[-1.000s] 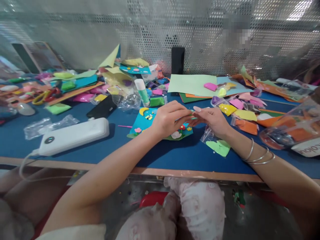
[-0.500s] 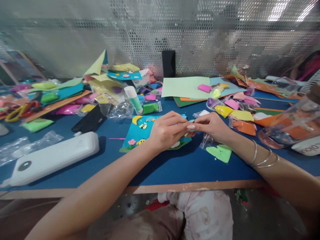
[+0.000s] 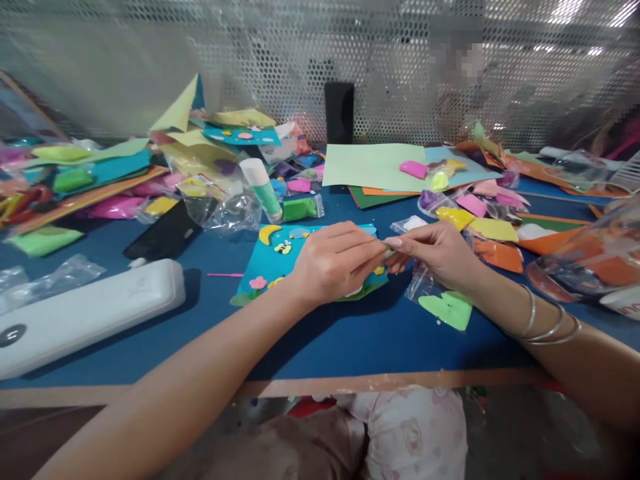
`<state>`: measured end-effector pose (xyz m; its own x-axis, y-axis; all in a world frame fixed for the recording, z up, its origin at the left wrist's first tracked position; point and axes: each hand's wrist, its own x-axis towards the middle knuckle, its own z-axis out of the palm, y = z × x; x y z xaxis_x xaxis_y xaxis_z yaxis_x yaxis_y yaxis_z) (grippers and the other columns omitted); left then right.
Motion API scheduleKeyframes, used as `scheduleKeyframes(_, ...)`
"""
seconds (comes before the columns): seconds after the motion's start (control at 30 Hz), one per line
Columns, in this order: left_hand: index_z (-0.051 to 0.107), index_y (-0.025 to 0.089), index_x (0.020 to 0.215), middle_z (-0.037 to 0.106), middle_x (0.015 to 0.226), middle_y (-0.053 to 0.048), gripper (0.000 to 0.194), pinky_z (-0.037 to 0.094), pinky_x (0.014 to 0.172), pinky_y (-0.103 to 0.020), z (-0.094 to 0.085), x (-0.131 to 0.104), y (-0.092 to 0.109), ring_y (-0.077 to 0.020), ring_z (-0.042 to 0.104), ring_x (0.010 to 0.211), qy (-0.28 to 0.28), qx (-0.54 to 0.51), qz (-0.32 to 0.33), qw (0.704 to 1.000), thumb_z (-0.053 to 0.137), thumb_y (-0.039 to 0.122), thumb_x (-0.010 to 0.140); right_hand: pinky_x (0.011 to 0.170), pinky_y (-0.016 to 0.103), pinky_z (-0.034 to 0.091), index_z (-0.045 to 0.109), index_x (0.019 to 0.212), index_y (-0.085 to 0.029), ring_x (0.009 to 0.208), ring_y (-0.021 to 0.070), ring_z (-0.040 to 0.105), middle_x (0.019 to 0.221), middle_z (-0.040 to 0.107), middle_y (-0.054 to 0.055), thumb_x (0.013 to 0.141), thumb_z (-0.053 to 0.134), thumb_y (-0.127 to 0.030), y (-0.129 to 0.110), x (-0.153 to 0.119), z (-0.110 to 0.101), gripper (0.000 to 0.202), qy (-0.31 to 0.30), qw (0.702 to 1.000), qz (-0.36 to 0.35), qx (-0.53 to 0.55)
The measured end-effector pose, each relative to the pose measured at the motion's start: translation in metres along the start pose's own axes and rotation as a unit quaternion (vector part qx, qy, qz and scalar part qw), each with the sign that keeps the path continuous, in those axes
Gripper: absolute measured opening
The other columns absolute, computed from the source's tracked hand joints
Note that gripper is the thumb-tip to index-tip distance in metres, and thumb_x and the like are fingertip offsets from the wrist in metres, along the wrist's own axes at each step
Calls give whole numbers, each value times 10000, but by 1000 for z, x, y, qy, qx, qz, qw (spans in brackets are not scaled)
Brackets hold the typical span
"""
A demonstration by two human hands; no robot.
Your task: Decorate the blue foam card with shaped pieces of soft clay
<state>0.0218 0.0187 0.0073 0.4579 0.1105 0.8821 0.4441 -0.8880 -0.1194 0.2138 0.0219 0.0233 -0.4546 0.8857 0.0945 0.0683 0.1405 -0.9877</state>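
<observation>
My left hand (image 3: 340,261) is closed over the blue card (image 3: 255,263), its fingertips meeting those of my right hand (image 3: 433,250). Between the pinched fingers a tiny piece of green clay (image 3: 389,251) shows, mostly hidden. The card carries a yellow moon (image 3: 270,234), a bee (image 3: 283,247), a pink flower (image 3: 258,283) and a green strip along its lower edge; my left hand covers its middle. Just below my right hand lies a flattened light green clay lump (image 3: 447,309) by a clear plastic bag (image 3: 420,281).
A glue stick (image 3: 261,190) stands behind the card, beside a green clay packet (image 3: 300,209). At left lie a white oblong device (image 3: 95,313) and a black pouch (image 3: 163,230). Paper sheets (image 3: 373,165) and several coloured clay packets spread behind; a clear jar (image 3: 585,260) is at right.
Both hands have shifted slightly right, with fingertips still pressed together. The view has turned a little, so the table's things sit differently in the picture.
</observation>
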Motion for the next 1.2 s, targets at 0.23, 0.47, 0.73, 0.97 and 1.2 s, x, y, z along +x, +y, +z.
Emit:
scheduleKeyframes(0.23,658,102,810,699,730,-49,51,536,675,-222,-3,1,-1,-112,634,683,21,32,-23,999,658,144,783,480,210,518,657,632,-166,479,103,627,615,674,20,750,702,-320,5,7,-2,199,150,985,25,82)
scheduleKeyframes(0.47,652,76,974,709,872,-98,160,541,728,-257,1,-3,-3,-135,644,782,-9,36,-53,998,581,113,836,454,218,492,660,698,-154,475,107,628,691,673,38,822,613,-319,7,9,-2,212,163,981,25,99)
scheduleKeyframes(0.73,649,122,782,679,707,-22,56,498,639,-207,0,-4,-3,-91,586,632,-19,-15,-39,999,663,175,796,465,207,504,673,723,-142,467,91,605,668,665,21,712,748,-348,10,9,0,220,152,987,6,56)
scheduleKeyframes(0.97,654,82,976,641,720,-54,170,472,618,-226,1,-2,0,-110,531,660,-38,47,-43,997,553,170,870,483,217,503,702,747,-159,479,101,603,578,653,4,691,761,-287,12,8,0,152,136,990,0,24)
scheduleKeyframes(1.2,649,129,921,673,776,-34,121,479,637,-217,3,-6,0,-105,561,680,-57,21,-52,997,543,160,872,489,237,496,659,779,-168,494,106,615,708,679,24,779,666,-328,10,8,1,160,130,990,32,41)
